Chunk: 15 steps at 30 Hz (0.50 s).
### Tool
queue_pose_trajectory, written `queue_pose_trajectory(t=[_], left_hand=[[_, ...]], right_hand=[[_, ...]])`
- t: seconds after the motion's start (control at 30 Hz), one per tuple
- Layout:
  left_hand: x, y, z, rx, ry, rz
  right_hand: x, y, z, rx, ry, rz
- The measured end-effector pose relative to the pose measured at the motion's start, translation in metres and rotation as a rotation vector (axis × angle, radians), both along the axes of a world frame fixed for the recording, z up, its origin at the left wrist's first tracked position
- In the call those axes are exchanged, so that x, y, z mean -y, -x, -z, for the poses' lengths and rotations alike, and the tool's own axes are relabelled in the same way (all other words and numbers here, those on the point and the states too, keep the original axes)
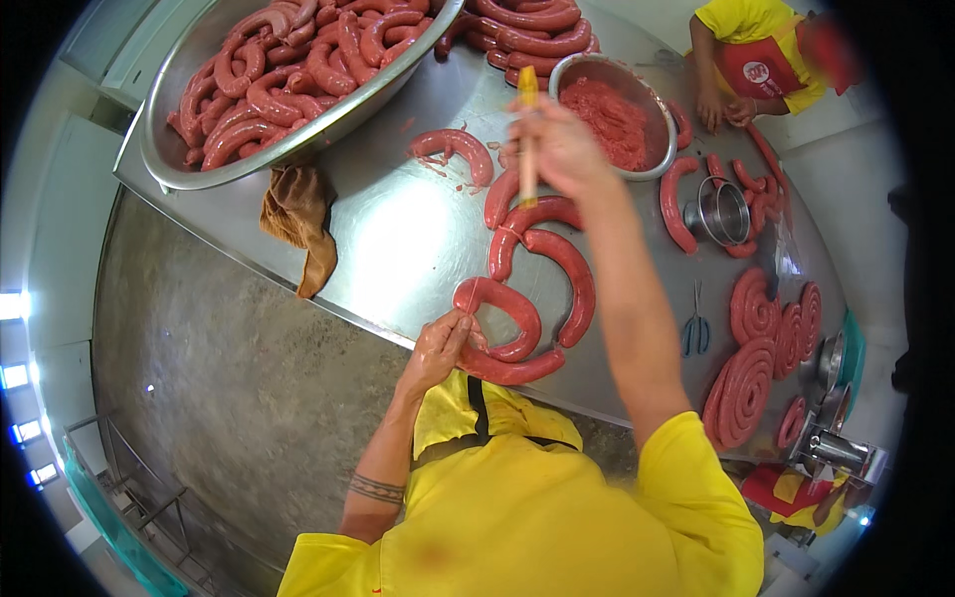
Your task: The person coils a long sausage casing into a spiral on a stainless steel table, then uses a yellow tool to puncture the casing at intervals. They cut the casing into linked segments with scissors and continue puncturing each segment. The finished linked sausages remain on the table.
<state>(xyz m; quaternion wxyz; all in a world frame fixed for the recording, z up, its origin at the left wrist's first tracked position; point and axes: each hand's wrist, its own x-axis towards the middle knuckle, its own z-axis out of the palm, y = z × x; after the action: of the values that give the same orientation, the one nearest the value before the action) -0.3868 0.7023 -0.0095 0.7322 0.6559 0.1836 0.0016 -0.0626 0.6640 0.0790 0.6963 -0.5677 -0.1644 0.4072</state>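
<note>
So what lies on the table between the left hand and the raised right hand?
In the head view, curved raw sausages lie on the steel table between the left hand, which touches the nearest one, and the right hand holding a stick.

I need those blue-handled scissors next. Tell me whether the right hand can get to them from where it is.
Probably yes. The right hand is raised over the steel table, gripping a yellow-handled tool. The scissors lie on bare steel beside that forearm, with nothing on them, but the hand must first put down the tool.

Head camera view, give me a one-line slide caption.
Left hand pinches a curved raw sausage on the steel table; right hand holds a yellow-handled tool.
</note>
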Motion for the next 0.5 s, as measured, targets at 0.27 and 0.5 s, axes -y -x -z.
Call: queue_pose_trajectory(t=[0.27, 0.5], left_hand=[[0.002, -0.014, 0.035, 0.021, 1.06, -0.49], [0.017, 0.01, 0.017, 0.0, -0.96, -0.221]], right_hand=[[0.195, 0.073, -0.023, -0.025, 0.492, -0.092], [0.122, 0.182, 0.092, 0.695, 0.477, -0.236]])
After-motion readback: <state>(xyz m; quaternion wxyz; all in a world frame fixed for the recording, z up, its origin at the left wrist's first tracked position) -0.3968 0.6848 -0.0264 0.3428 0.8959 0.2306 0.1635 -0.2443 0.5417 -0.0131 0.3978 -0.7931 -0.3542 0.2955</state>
